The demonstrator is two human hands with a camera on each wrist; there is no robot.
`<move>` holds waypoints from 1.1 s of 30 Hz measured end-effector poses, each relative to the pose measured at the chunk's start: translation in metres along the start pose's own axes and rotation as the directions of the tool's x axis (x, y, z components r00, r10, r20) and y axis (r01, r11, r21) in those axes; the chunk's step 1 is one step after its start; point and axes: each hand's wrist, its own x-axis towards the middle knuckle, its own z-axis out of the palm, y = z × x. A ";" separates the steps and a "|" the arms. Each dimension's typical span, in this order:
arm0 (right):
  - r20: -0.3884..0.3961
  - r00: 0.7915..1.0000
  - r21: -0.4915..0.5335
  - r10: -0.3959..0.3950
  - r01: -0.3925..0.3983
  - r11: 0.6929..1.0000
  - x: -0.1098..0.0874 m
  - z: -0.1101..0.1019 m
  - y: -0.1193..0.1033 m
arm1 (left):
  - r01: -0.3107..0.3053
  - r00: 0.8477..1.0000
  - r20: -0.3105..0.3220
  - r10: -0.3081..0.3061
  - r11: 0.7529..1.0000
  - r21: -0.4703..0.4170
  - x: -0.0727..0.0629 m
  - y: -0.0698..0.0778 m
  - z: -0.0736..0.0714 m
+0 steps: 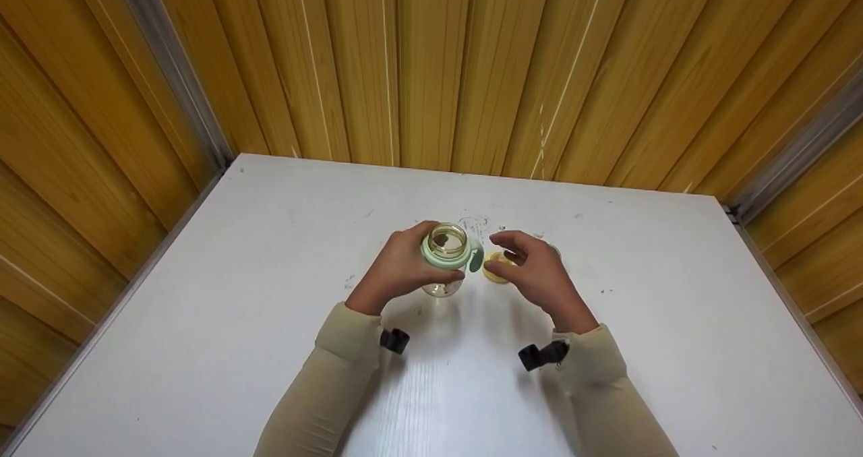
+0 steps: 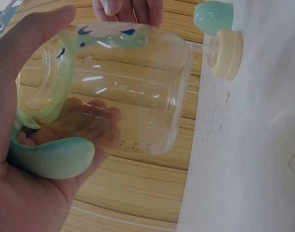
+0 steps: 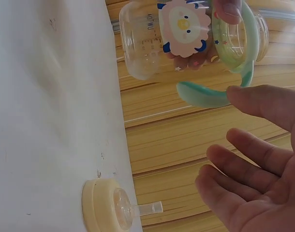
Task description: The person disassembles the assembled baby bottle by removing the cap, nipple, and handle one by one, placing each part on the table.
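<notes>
My left hand (image 1: 402,263) grips a clear baby bottle (image 3: 142,41) round its neck, above the white table. The bottle is uncapped, its mouth facing up, with a cartoon animal printed on its side. A pale green ring with a curved handle (image 2: 55,157) circles the neck. Beside it, my right hand (image 1: 536,273) holds nothing, its fingers spread and gently bent. In the right wrist view its thumb overlaps the handle. Below that hand, a cream teat collar (image 3: 96,208) with a clear straw pointing up stands on the table, partly hidden in the head view.
A green cap (image 2: 213,18) stands on the white table (image 1: 236,322) near the collar, mostly behind my right hand in the head view. Yellow wood-look panels (image 1: 431,73) rise behind the table and at both sides. Dark marks spot the tabletop.
</notes>
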 end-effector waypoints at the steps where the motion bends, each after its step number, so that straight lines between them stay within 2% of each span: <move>1: 0.004 1.000 0.005 0.001 -0.001 1.000 0.000 0.000 -0.001 | -0.003 1.000 -0.001 0.003 1.000 0.000 0.000 0.000 0.000; 10: 0.025 0.998 0.076 -0.062 0.060 0.995 -0.003 0.004 -0.001 | -0.043 0.999 0.004 0.043 0.999 -0.005 -0.002 -0.001 -0.001; 18: 0.043 0.996 0.071 -0.072 0.069 0.995 -0.004 0.004 -0.004 | -0.024 1.000 0.020 0.024 1.000 -0.014 -0.001 0.001 0.001; 33: 0.063 0.985 0.061 -0.163 0.159 0.985 -0.006 0.006 -0.007 | -0.052 0.998 0.025 0.052 0.999 -0.016 -0.002 0.001 0.001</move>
